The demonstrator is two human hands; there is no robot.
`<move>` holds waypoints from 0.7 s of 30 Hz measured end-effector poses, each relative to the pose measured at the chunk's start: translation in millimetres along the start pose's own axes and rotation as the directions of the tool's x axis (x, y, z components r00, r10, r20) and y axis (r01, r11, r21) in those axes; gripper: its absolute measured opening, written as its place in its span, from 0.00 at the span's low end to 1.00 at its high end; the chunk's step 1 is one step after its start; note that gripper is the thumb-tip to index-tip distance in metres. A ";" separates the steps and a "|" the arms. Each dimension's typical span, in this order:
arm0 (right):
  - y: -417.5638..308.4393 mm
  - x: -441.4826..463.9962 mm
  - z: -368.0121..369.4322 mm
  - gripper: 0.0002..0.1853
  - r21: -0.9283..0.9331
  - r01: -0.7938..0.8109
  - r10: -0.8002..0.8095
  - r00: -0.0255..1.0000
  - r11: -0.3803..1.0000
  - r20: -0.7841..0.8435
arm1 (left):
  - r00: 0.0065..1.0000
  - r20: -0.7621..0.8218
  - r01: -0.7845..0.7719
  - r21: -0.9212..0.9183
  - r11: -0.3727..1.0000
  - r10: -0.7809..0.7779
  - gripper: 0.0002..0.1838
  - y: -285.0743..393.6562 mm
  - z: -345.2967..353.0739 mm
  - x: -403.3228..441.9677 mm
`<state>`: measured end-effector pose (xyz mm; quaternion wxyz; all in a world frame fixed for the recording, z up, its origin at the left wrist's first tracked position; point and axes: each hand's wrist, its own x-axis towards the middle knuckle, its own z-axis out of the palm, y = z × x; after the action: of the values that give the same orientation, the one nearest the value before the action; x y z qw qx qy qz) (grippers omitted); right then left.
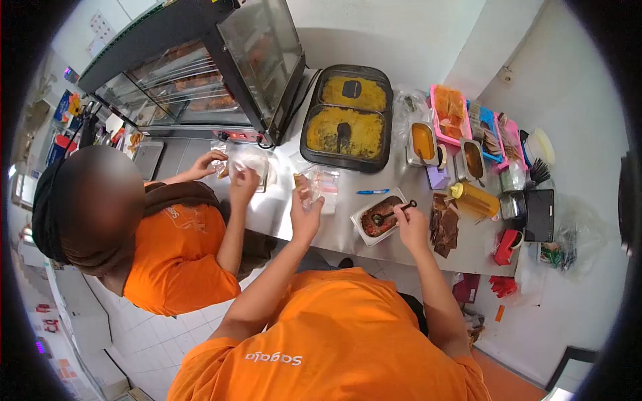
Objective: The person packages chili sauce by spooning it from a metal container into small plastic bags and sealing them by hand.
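Observation:
My right hand [412, 227] is closed on the handle of a black spoon [394, 212]. The spoon's bowl rests in dark red sauce inside a rectangular metal container [356, 219]. My left hand [306, 211] holds a small clear plastic bag [305, 187] with something brownish in it, left of the container. Beside that bag lies a pale, clear-wrapped packet [327, 190]. A blue pen [372, 192] lies just above the sauce container.
A co-worker in orange [180, 254] handles plastic bags at left, below a glass display warmer [194, 80]. Behind stands a black two-part tray [344, 162] of yellow food. To the right are a metal sauce container [422, 142], a yellow squeeze bottle [476, 199] and brown packets [444, 226].

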<state>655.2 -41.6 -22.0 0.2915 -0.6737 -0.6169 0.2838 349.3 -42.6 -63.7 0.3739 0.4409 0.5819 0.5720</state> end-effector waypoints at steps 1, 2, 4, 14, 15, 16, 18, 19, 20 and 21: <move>3.3 3.9 -3.1 0.17 -0.123 -0.001 0.005 0.999 0.992 0.035 | 0.943 0.145 0.326 -0.215 0.921 -0.300 0.24 5.7 -1.5 -6.3; 6.2 5.1 -5.2 0.18 -0.245 0.006 0.012 0.998 0.969 0.069 | 0.785 0.464 0.599 -0.396 0.696 -0.411 0.21 12.5 -14.6 -10.5; -21.2 -7.3 -30.1 0.19 -0.451 0.015 0.108 0.964 0.893 0.245 | 0.527 0.726 0.829 -0.325 0.456 -0.441 0.15 44.5 -13.3 -22.2; -67.7 -66.9 -22.4 0.10 0.211 0.134 -0.190 0.943 0.968 0.273 | 0.682 0.658 0.311 0.137 0.940 -0.321 0.05 71.8 31.8 -77.2; -62.3 -66.9 -23.6 0.09 0.197 0.115 -0.169 0.944 0.974 0.282 | 0.735 0.621 0.250 0.127 0.960 -0.274 0.06 72.2 32.0 -75.9; -57.9 -65.9 -25.1 0.08 0.130 0.153 -0.176 0.965 0.980 0.194 | 0.838 0.511 0.122 0.168 0.978 -0.192 0.06 73.1 32.0 -75.0; -51.4 -65.0 -29.2 0.07 -0.019 0.197 -0.197 0.980 0.980 0.015 | 0.923 0.381 -0.078 0.304 0.949 -0.046 0.08 82.2 33.7 -72.5; -49.7 -67.1 -27.6 0.06 0.101 0.120 -0.122 0.993 0.988 0.007 | 0.909 0.416 -0.104 0.323 0.941 -0.043 0.08 90.3 35.2 -70.9; -49.5 -70.0 -23.1 0.05 0.222 0.048 -0.051 0.999 0.974 0.007 | 0.892 0.449 -0.131 0.341 0.931 -0.039 0.09 99.1 36.7 -69.2; -51.4 -73.8 -18.6 0.05 0.340 -0.024 0.019 1.000 0.940 0.018 | 0.864 0.497 -0.085 0.307 0.948 -0.084 0.09 101.6 43.0 -74.2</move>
<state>629.0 -112.4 30.3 0.3959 -0.6176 -0.5535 0.3944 422.9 -102.4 29.4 0.4364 0.6295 0.5484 0.3355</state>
